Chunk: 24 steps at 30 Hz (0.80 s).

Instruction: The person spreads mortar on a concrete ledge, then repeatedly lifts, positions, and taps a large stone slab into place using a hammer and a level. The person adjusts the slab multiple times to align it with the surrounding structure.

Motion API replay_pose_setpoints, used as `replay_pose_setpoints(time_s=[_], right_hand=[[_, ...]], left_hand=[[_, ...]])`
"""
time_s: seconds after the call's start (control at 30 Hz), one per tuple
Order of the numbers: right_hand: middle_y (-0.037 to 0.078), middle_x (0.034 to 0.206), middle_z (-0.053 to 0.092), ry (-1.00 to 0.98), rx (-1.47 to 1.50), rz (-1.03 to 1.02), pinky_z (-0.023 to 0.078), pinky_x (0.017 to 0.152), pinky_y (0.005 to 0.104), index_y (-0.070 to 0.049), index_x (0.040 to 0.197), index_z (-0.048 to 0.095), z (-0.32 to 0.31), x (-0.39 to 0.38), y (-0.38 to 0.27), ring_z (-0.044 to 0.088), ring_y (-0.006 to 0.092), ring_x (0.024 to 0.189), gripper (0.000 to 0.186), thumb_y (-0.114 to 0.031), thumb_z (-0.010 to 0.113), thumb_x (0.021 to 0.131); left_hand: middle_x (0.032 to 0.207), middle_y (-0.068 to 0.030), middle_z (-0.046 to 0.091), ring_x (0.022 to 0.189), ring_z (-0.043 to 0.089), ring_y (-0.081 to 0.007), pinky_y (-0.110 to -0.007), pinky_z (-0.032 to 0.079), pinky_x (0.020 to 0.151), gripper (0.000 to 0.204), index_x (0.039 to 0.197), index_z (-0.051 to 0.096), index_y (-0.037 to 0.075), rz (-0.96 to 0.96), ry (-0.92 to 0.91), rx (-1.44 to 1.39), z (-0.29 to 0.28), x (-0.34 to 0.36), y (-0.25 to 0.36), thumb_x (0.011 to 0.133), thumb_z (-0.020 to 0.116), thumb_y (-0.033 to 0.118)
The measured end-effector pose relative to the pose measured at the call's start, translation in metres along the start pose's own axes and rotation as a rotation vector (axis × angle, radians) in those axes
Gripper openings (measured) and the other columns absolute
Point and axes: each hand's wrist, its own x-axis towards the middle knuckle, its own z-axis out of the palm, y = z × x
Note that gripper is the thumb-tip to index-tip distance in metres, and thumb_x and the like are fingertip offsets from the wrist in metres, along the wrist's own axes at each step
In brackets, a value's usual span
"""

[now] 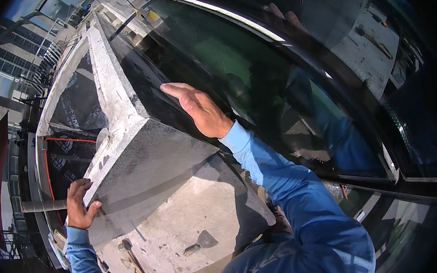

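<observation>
My left hand (81, 203) grips the left edge of a grey stone panel (151, 168), fingers over the rim and thumb on the near face. My right hand (200, 107) is open, fingers stretched out together, beside a dark side panel (154, 85) that meets the grey one at a corner. Whether its palm touches that panel I cannot tell. White mortar-smeared edging (112, 83) runs back from the corner. Below the grey panel lies a pale slab (183, 212) carrying a scraper (202, 242) and a hammer (134, 261).
Tall dark window glass (254, 71) with a metal frame stands close on my right, reflecting me and the tools. To the left are black printed sheeting (75, 105), an orange cable (70, 139) and a round pole (45, 205). Buildings (19, 55) show beyond the edge at far left.
</observation>
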Motion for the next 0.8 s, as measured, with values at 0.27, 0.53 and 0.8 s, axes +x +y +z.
replay_pose_setpoints(time_s=[0.27, 0.53, 0.8], right_hand=[[0.018, 0.145, 0.052, -0.133, 0.074, -0.131, 0.042, 0.106, 0.0392, -0.003, 0.139, 0.057, 0.050, 0.065, -0.050, 0.053, 0.0306, 0.130, 0.064, -0.053, 0.034, 0.106], [0.017, 0.130, 0.064, 0.099, -0.111, -0.244, 0.043, 0.107, 0.0355, 0.003, 0.123, 0.068, 0.080, 0.060, -0.030, 0.060, 0.0252, 0.122, 0.035, -0.021, 0.054, 0.102], [0.018, 0.124, 0.064, 0.531, -0.780, -0.447, 0.052, 0.099, 0.0350, 0.009, 0.127, 0.061, 0.112, 0.031, -0.061, 0.064, 0.0257, 0.112, 0.041, -0.026, 0.056, 0.104]], left_hand=[[0.118, -0.0211, 0.060, 0.110, 0.056, -0.0382, -0.047, 0.042, 0.097, 0.081, 0.113, 0.067, -0.005, -0.049, 0.019, -0.051, -0.001, -0.011, -0.011, 0.081, 0.062, 0.069], [0.122, -0.0197, 0.059, 0.112, 0.057, -0.0371, -0.050, 0.047, 0.099, 0.076, 0.122, 0.065, 0.000, 0.024, 0.138, 0.152, 0.009, -0.023, -0.035, 0.090, 0.053, 0.068], [0.119, -0.0170, 0.061, 0.103, 0.065, -0.0287, -0.038, 0.051, 0.092, 0.039, 0.128, 0.062, 0.005, -0.164, 0.966, 0.147, 0.014, -0.185, -0.095, 0.099, 0.064, 0.031]])
